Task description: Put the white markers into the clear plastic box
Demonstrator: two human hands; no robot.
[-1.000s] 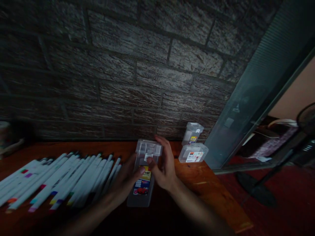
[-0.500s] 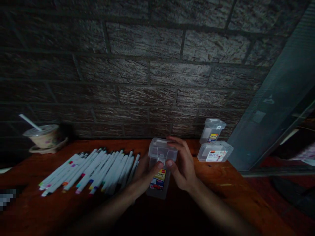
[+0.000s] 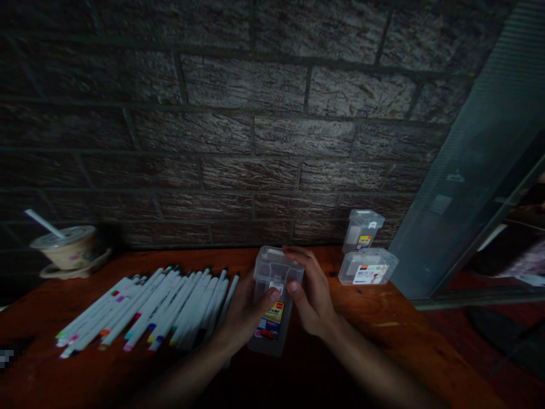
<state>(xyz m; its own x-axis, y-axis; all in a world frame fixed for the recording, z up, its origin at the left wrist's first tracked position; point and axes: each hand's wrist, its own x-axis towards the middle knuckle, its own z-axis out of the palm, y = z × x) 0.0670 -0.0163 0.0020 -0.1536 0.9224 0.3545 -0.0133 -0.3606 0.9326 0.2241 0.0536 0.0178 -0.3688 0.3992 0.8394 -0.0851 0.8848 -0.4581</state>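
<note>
A clear plastic case [image 3: 272, 298] with a colourful label stands upright on the reddish wooden table [image 3: 383, 324], near the middle. My left hand [image 3: 244, 309] wraps its left side, thumb pressed on the front just under the lid. My right hand [image 3: 310, 295] grips the right side and the lid's top, its thumb meeting the left thumb at the front latch. A row of several white markers [image 3: 149, 309] with coloured ends lies flat just left of my left hand.
Two more clear cases sit at the back right, one upright [image 3: 361, 230] and one lying flat [image 3: 368, 267]. A lidded cup with a straw [image 3: 66, 247] stands far left by the brick wall [image 3: 255, 130]. A glass panel [image 3: 468, 187] borders the table's right end.
The view has shifted slightly since half a second ago and more since a second ago. Both hands keep the same hold on the case; the thumbs stay at the front latch.
</note>
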